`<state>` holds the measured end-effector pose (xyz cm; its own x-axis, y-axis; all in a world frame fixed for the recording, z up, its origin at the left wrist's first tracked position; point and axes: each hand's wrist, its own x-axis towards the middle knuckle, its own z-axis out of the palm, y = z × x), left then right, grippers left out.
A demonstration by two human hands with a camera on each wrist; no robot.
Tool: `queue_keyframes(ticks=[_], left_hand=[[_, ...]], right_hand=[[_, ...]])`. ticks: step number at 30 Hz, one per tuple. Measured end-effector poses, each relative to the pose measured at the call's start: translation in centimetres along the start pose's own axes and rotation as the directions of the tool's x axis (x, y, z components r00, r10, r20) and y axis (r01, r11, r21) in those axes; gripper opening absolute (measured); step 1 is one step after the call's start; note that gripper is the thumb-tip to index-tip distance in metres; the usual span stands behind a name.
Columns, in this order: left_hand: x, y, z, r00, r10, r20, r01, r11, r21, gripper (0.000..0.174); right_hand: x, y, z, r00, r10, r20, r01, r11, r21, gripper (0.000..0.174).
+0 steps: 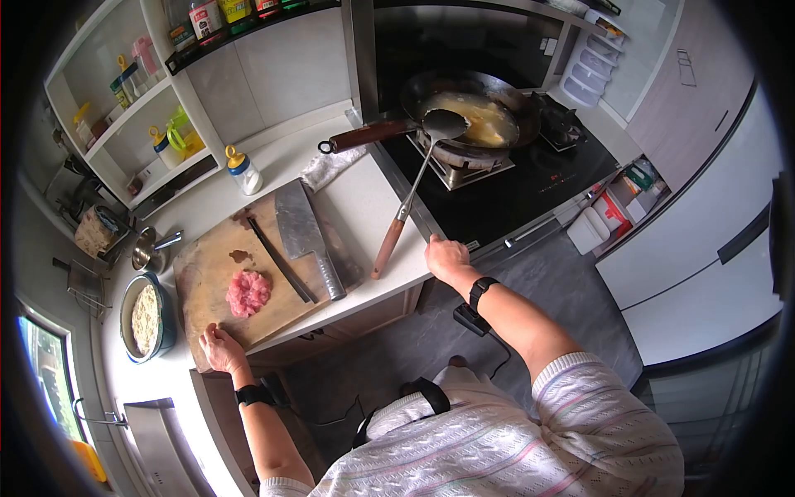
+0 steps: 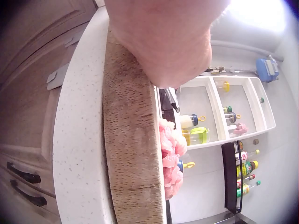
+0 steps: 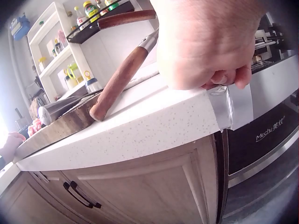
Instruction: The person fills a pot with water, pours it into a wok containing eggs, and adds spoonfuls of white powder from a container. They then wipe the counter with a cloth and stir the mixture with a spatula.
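Note:
The left hand [image 1: 222, 349] rests at the near left corner of the wooden cutting board [image 1: 199, 286], its fingers loosely bent and holding nothing visible. Pink raw meat [image 1: 248, 293] lies on the board just beyond it; in the left wrist view the meat [image 2: 172, 158] sits past the board's edge. A cleaver [image 1: 302, 228] and a long dark strip [image 1: 277, 258] lie farther right on the board. With curled fingers, the right hand [image 1: 447, 257] leans on the counter's front edge beside the stove. The ladle's wooden handle [image 3: 122, 84] is left of the right hand [image 3: 205, 46], untouched.
On the stove [image 1: 571, 170] a wok [image 1: 418, 93] holds yellowish liquid, with the ladle's bowl [image 1: 445, 124] at its rim. A bowl of pale food [image 1: 145, 319] and a metal pot [image 1: 145, 248] stand left of the board. Behind are a yellow-capped jar [image 1: 245, 174] and a cloth [image 1: 333, 168].

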<state>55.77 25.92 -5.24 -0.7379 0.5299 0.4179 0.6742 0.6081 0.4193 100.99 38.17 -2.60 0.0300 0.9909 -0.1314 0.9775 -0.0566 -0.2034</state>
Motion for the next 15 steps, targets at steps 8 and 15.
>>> queue_keyframes(ticks=[8, 15], left_hand=[[0.04, -0.13, 0.15, 0.999, 0.017, -0.029, -0.017, 1.0, -0.003, 0.018], [0.05, -0.26, 0.3, 1.0, -0.001, -0.022, 0.001, 1.0, -0.009, 0.018]], right_hand=[[0.04, -0.01, 0.06, 1.0, -0.011, -0.004, 0.011, 1.0, -0.016, 0.024], [0.07, -0.05, 0.08, 1.0, 0.006, 0.003, -0.006, 1.0, -0.018, 0.025]])
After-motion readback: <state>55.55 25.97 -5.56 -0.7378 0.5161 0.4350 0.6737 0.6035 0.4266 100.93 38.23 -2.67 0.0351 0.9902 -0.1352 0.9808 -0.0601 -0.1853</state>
